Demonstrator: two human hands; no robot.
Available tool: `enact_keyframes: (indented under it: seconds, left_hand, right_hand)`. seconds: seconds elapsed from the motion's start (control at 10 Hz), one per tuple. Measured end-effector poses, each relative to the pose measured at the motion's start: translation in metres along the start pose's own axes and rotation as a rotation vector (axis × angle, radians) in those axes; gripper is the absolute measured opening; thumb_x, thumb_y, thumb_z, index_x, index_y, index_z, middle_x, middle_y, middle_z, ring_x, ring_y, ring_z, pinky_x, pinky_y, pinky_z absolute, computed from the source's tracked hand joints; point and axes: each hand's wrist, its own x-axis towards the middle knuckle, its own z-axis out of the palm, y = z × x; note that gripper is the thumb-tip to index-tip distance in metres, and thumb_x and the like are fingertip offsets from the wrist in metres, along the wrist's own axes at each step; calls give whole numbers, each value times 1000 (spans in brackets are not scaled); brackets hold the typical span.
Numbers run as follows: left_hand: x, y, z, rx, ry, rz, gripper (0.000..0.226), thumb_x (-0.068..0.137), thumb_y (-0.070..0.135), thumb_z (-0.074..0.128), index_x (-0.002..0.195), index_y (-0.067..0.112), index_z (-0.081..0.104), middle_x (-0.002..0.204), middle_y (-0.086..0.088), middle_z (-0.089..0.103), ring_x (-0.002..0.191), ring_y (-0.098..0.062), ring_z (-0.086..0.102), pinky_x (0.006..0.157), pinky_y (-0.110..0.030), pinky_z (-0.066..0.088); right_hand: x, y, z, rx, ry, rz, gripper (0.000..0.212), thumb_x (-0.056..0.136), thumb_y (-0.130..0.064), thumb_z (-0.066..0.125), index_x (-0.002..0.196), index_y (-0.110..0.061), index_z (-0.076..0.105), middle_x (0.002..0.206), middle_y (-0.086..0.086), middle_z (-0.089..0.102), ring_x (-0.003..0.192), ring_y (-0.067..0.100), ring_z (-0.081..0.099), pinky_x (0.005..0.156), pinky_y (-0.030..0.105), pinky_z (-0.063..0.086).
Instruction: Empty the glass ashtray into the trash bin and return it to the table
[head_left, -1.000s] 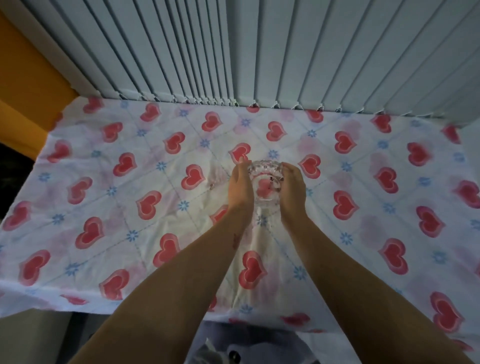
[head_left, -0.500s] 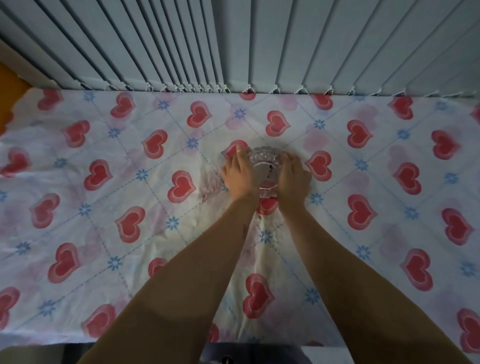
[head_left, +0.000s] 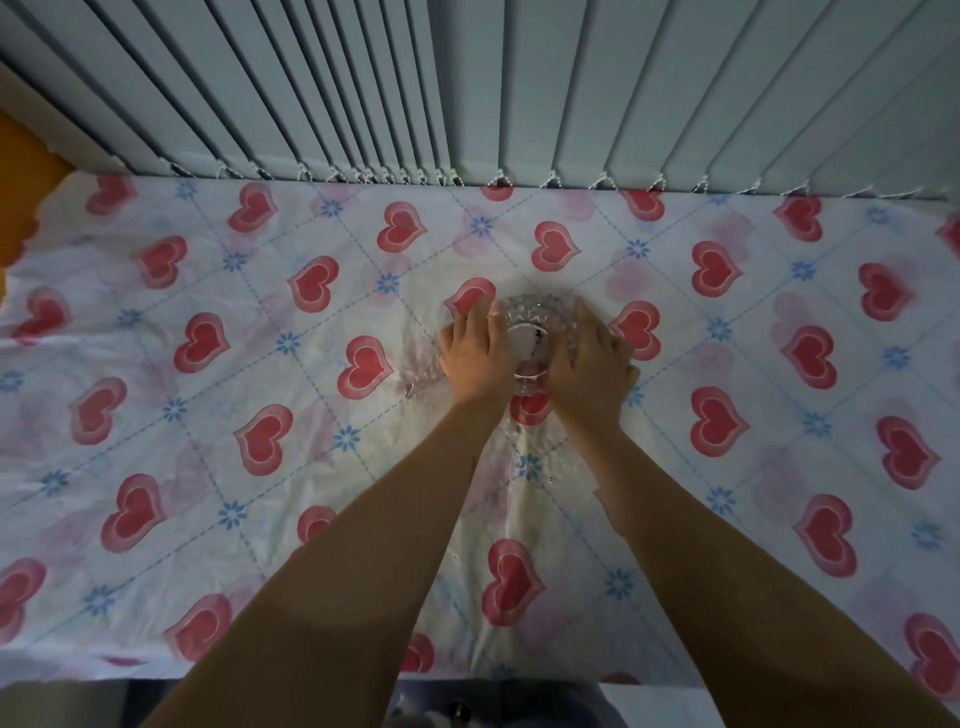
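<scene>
Ashtray (head_left: 531, 332) sits mid-surface (head_left: 208, 415) on heart-print cloth. Left hand (head_left: 475, 358) and right hand (head_left: 589, 369) cup its sides, fingers curled against the glass.

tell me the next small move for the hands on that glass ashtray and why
Probably lift it straight up, kept level. The left hand and right hand cup opposite sides of the glass ashtray, which seems to sit on the heart-print tablecloth. Dark specks show in its bowl, so it likely isn't emptied yet, and tilting could spill them. No trash bin is in view.
</scene>
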Motion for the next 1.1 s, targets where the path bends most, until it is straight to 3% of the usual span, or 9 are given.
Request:
enact_keyframes:
  seconds: [0.1,0.3,0.4,0.5,0.7,0.8,1.1]
  left_hand:
    - [-16,-9,-9,94,4,120,58,99,42,30,150,17,39,156,-4,41,146,-25,28,122,-44,19]
    - [-39,-36,-22,475,-71,312,70,101,53,31,159,19,13,168,0,11,155,-20,4,126,-41,4]
    - [-43,-49,-23,623,-119,364,71,103,49,28,160,18,0,169,-1,-1,155,-18,-8,127,-41,-1]
    - [-39,-53,-23,692,-125,357,68,105,43,26,159,19,-6,168,0,-7,154,-17,-14,126,-41,-5]
    - [-17,-41,-22,755,-154,366,66,105,40,23,159,17,-5,168,0,-7,154,-19,-12,126,-43,-5]
    - [-2,-34,-20,766,-169,350,64,106,40,21,159,17,-6,168,1,-8,154,-18,-13,125,-42,-6]
    - [11,-16,-31,812,-192,377,63,106,42,14,159,13,-1,168,-4,-5,155,-21,-11,126,-42,-5]
  right_hand:
    - [-9,15,-7,-32,-18,-62,59,96,-44,35,149,-20,39,152,3,48,138,30,40,105,49,33]
    - [-27,40,-15,-80,-50,-232,65,98,-50,35,151,-12,37,155,9,44,145,29,38,115,51,35]
    - [-33,49,-16,-138,-121,-289,70,99,-51,38,156,-14,24,163,5,27,153,26,20,123,46,20]
    - [-31,50,-16,-191,-158,-315,72,100,-53,35,158,-15,18,166,4,21,154,24,13,125,43,12]
    - [-13,39,-19,-225,-147,-312,77,97,-56,37,156,-9,23,162,11,30,151,34,24,121,50,26]
    - [2,32,-17,-218,-194,-291,76,99,-51,42,158,-11,17,165,10,22,153,33,18,123,49,20]
    - [13,21,-25,-266,-230,-292,66,104,-46,25,158,-11,12,167,10,13,155,28,10,126,43,10]
